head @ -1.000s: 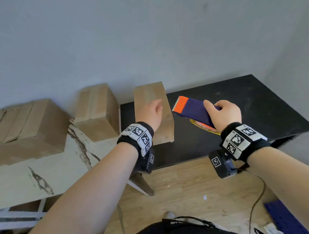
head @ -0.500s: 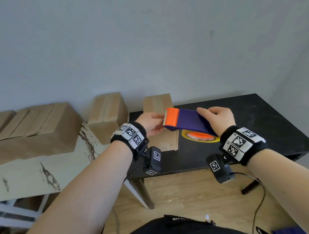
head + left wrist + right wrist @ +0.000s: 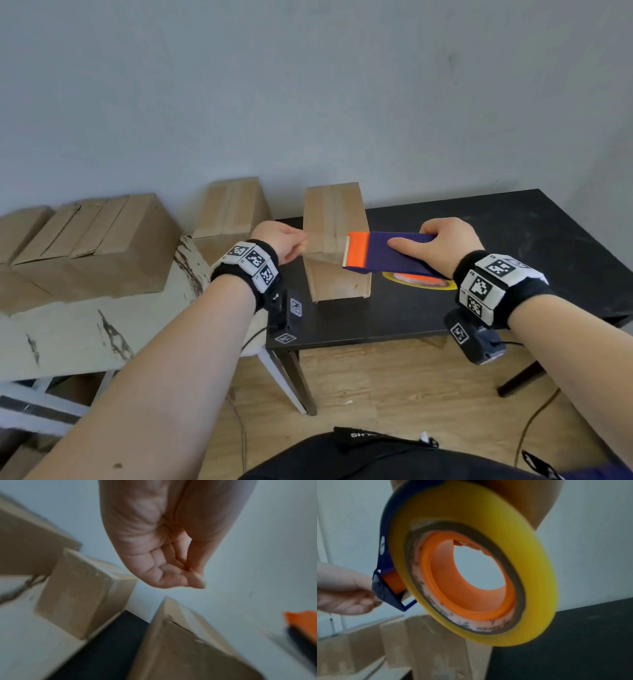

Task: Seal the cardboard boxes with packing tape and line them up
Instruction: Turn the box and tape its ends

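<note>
A tall cardboard box (image 3: 334,219) stands on the black table (image 3: 513,240) near its left edge. My right hand (image 3: 428,243) grips a purple tape dispenser (image 3: 394,255) with an orange blade end (image 3: 356,251), held just above the box's near end. The yellow tape roll (image 3: 488,561) hangs under it. My left hand (image 3: 301,243) is left of the blade and pinches the free end of a clear strip of tape (image 3: 325,248) stretched to the blade. In the left wrist view the thumb and fingers (image 3: 193,580) are pressed together above the box (image 3: 180,642).
A white marbled table (image 3: 85,325) adjoins the black one on the left and carries a taped box (image 3: 236,209) and larger boxes (image 3: 96,246) against the wall. Cables lie on the wooden floor (image 3: 394,383) below.
My left hand left the box top, met the dispenser's blade and drew a strip of tape out to the left. The dispenser came down level over the box's near end.
</note>
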